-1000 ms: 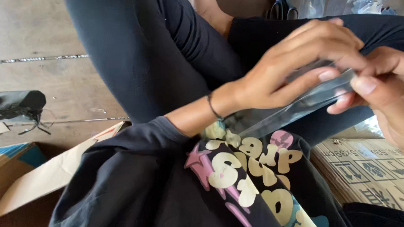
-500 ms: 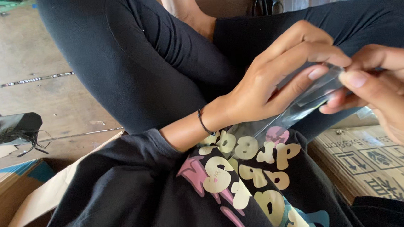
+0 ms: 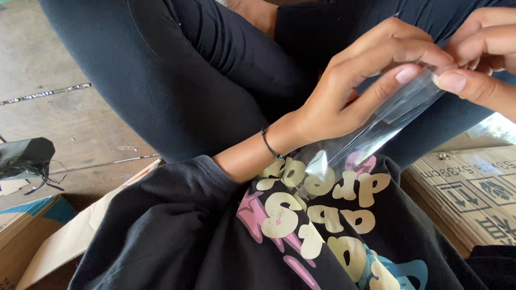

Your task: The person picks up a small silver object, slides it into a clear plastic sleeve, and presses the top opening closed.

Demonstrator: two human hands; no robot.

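Left hand (image 3: 363, 81) and right hand (image 3: 502, 52) both pinched shut on top edge of clear plastic bag (image 3: 367, 133) — held over my lap, lower end trailing onto black printed shirt (image 3: 278, 248). Thumb and forefinger tips meet at rim. My read: film slippery, so rub layers apart with fingertips, keep pull light and even, no tearing. Sitting cross-legged on bare concrete floor (image 3: 31, 71). Open cardboard box (image 3: 8, 244) at left, flattened cartons (image 3: 495, 194) at right.
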